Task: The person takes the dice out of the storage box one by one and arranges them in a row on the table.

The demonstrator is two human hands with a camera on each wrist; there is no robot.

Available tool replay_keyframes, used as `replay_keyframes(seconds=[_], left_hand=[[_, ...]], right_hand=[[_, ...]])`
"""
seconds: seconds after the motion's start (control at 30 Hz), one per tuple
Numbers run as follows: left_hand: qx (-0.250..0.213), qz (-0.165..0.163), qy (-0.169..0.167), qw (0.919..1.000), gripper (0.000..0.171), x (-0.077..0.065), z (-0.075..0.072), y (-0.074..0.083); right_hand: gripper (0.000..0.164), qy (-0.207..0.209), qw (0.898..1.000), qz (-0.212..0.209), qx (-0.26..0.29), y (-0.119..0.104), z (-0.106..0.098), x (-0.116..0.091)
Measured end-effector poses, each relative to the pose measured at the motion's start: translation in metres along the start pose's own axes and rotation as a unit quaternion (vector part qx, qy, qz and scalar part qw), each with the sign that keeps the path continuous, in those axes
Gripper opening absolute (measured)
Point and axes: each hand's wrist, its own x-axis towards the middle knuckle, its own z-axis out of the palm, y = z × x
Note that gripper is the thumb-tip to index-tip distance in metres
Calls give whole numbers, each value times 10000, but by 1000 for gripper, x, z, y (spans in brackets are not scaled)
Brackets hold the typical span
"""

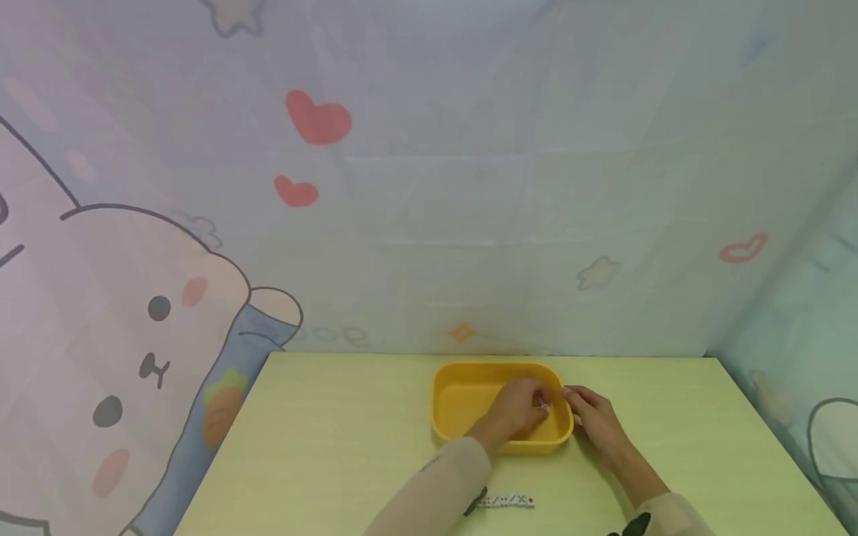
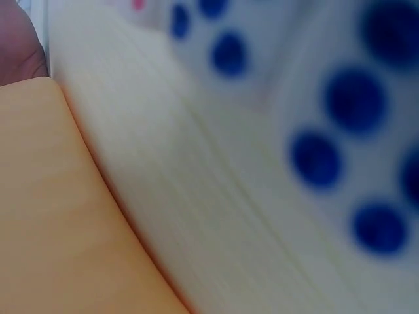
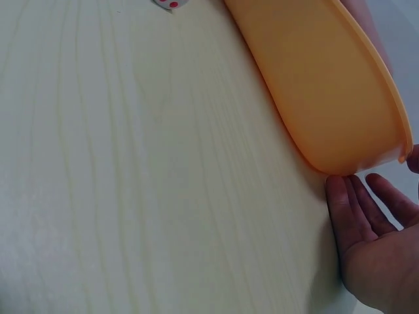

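My left hand (image 1: 519, 406) reaches over the near wall of a yellow plastic tray (image 1: 462, 372). Between its fingertips it pinches a small white die (image 1: 544, 407), just above the tray floor. The head view shows my right hand (image 1: 602, 426) at the tray's right end. In the right wrist view its fingertips touch the outside of the orange-looking wall, low down and near the rim, with the fingers fairly straight. A row of white dice (image 1: 509, 501) with red and dark dots lies in front of the tray, partly covered by the left sleeve.
Dice with blue dots (image 2: 353, 101) loom large and blurred in the left wrist view. A pale wood-grain table (image 1: 335, 432) carries everything. Behind it hangs a printed cloth (image 1: 469, 223) with hearts, stars and a cartoon animal.
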Motion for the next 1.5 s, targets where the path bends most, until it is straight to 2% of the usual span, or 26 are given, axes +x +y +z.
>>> replay_keyframes(seconds=[0.33,0.5,0.77,0.97,1.1,1.23,1.5], left_hand=[[194,105,94,9997,10,-3,-7,4],[104,337,50,9994,11,-9,-18,6],[-29,1002,-148,9949,17,-26,-50,14],[-394,1209,-333,9913,15,-44,-78,13],[-610,1369,-606,9868,12,-56,-100,7],[-636,1364,-810,9853,12,-68,-116,-5],[-554,1345,-714,9868,16,-102,-140,-23]], right_hand=[[60,-3,10000,14,-32,2,0,1],[63,15,10000,18,-16,4,1,-2],[61,34,10000,26,36,9,3,-6],[58,25,10000,39,76,6,3,-7],[59,89,9999,60,118,5,3,-4],[58,87,9998,47,150,4,4,-3],[61,-3,9999,-89,68,4,-1,-2]])
